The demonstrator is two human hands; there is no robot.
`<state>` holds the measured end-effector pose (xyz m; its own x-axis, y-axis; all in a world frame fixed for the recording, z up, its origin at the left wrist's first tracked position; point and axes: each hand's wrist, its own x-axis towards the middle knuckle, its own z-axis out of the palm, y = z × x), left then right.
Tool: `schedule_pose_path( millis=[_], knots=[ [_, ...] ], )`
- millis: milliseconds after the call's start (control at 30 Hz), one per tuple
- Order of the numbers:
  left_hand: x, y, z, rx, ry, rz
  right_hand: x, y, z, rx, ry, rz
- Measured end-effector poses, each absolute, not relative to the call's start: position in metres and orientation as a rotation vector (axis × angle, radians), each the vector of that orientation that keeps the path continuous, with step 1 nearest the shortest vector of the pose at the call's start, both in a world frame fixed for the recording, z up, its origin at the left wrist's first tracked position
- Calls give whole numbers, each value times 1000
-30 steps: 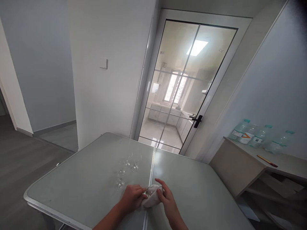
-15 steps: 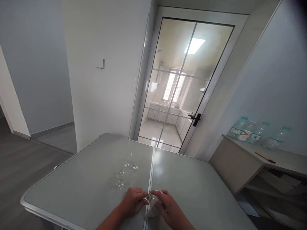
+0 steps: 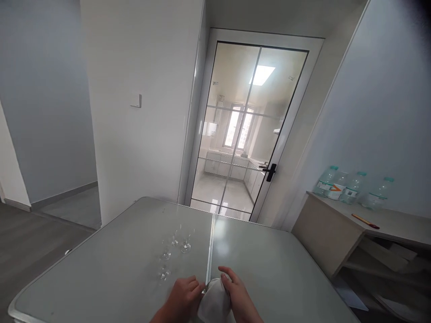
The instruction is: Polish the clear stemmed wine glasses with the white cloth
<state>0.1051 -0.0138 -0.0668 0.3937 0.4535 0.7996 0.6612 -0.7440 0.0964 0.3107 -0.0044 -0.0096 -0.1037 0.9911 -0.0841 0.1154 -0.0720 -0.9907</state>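
Near the table's middle seam, my left hand (image 3: 186,294) is closed, its fingers curled round a small clear glass (image 3: 204,290) of which only a shiny edge shows. A white cloth (image 3: 215,299) covers the rest of it. My right hand (image 3: 237,291) presses the cloth with its thumb, the index finger stretched forward; the other fingers are partly hidden. Several small clear stemmed glasses (image 3: 186,246) stand on the table left of the seam, beyond my left hand. They are faint against the grey-green top.
The table (image 3: 111,264) has a pale rim and a seam down the middle. At the right, a cabinet (image 3: 332,224) bears several clear bottles (image 3: 351,190) with green caps and a yellow and red stick (image 3: 365,221). Behind the table stands a glass door (image 3: 232,148).
My view has tilted up slightly, so the table sits lower. The cloth now bulges larger and rounder between my hands, and my right index finger has lifted and straightened.
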Motion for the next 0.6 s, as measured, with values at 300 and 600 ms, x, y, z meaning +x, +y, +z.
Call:
schedule_pose_path(
  millis=[300,600],
  knots=[
    [99,-12,-44,-3099,-1684,-1858,320,-14,18,-1128,-2188,891],
    [108,-13,-35,-3350,-2071,-2140,350,14,20,-691,-2616,608]
  ],
)
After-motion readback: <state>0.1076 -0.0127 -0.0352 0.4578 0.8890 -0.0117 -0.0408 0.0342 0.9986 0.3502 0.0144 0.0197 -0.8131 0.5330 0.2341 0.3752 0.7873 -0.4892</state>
